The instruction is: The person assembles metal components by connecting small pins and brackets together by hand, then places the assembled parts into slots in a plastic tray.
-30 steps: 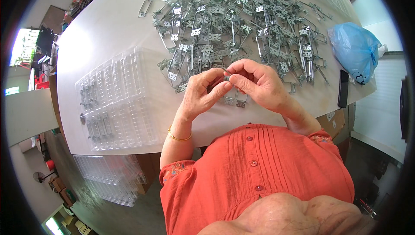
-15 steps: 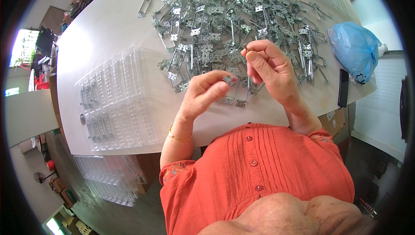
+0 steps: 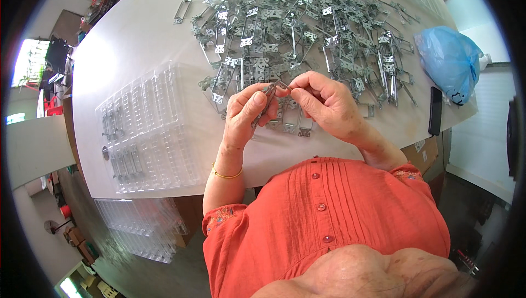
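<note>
In front of me, close to the near edge of the pile, my left hand (image 3: 245, 112) grips a narrow metal bracket (image 3: 270, 93) between thumb and fingers. The bracket is tilted, and the fingers partly cover it. My right hand (image 3: 327, 105) pinches at its upper end, thumb and forefinger closed there; whether a separate small part sits between those fingertips I cannot make out. Beyond both hands spreads a large heap of similar metal brackets (image 3: 263, 29), each with thin side rods and punched end plates. Several lie just below and between my hands.
Clear plastic trays (image 3: 153, 128) lie on the white table (image 3: 131, 40) at left, some slots holding brackets. More trays (image 3: 137, 218) are stacked below the table edge. A blue plastic bag (image 3: 449, 62) and a black phone (image 3: 435, 111) sit at right. One bracket (image 3: 183, 10) lies apart.
My right hand has come down and left to meet my left hand. The bracket in my left hand has turned and now shows between both hands.
</note>
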The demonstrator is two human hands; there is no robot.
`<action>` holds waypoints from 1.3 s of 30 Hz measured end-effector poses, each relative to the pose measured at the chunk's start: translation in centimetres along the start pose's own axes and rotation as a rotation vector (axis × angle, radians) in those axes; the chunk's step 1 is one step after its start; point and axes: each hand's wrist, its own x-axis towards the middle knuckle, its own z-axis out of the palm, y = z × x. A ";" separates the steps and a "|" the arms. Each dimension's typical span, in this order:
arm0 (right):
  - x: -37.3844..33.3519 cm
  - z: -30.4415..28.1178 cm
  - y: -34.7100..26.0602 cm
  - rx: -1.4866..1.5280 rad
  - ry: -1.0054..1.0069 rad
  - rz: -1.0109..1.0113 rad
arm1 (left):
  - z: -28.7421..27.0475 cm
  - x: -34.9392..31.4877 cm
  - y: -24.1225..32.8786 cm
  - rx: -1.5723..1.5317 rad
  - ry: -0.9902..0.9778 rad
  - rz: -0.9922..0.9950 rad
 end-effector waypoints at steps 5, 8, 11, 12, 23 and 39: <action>0.0 -0.2 0.2 -0.046 -0.003 0.004 | -0.2 0.0 0.0 0.039 -0.030 0.026; -0.1 -0.3 0.1 -0.080 -0.024 0.016 | -0.4 -0.1 0.2 0.107 -0.043 0.030; -0.1 -0.3 0.3 -0.088 -0.006 0.011 | 0.0 -0.2 0.9 0.207 -0.068 -0.017; -0.1 -0.2 0.3 -0.093 0.016 -0.003 | 0.1 -0.3 0.9 0.208 -0.067 -0.017; 0.8 -1.9 0.7 0.317 -0.246 0.226 | 0.4 -0.1 0.7 0.365 -0.139 0.016; 0.4 -0.4 0.4 0.069 -0.068 0.070 | 0.1 0.1 1.1 0.419 -0.307 -0.027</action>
